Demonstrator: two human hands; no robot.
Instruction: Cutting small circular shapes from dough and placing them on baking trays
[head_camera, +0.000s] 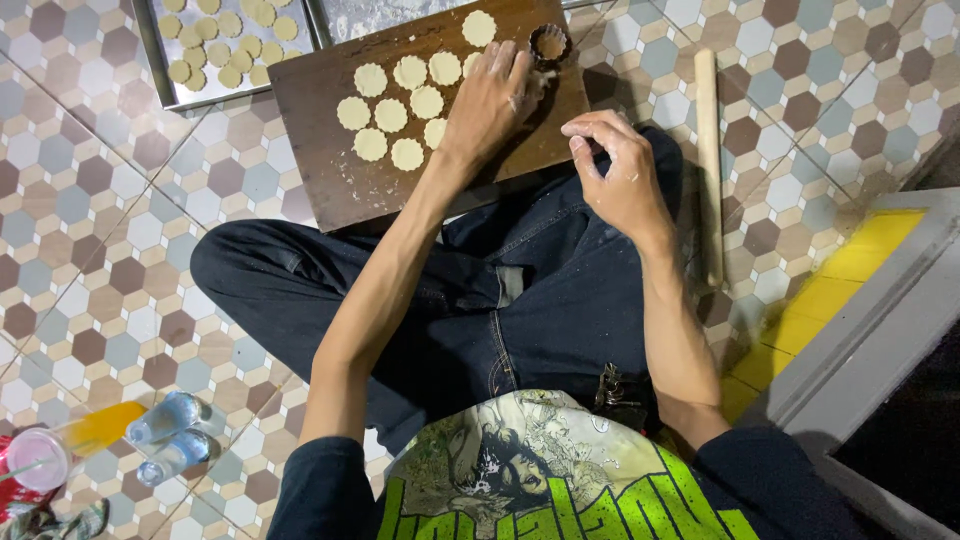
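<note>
Head view: left hand (490, 105) flat, open on board (330, 170); right hand (620, 175) pinched, empty.

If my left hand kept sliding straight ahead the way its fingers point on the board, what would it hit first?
Most likely the small round fluted metal cutter, which sits just past the fingertips of the left hand near the far corner of the dark brown wooden board. The gap looks small, though depth is hard to judge.

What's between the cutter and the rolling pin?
In the head view, nothing lies between the cutter at the board's corner and the rolling pin: just the last strip of board, then bare tiled floor.
</note>
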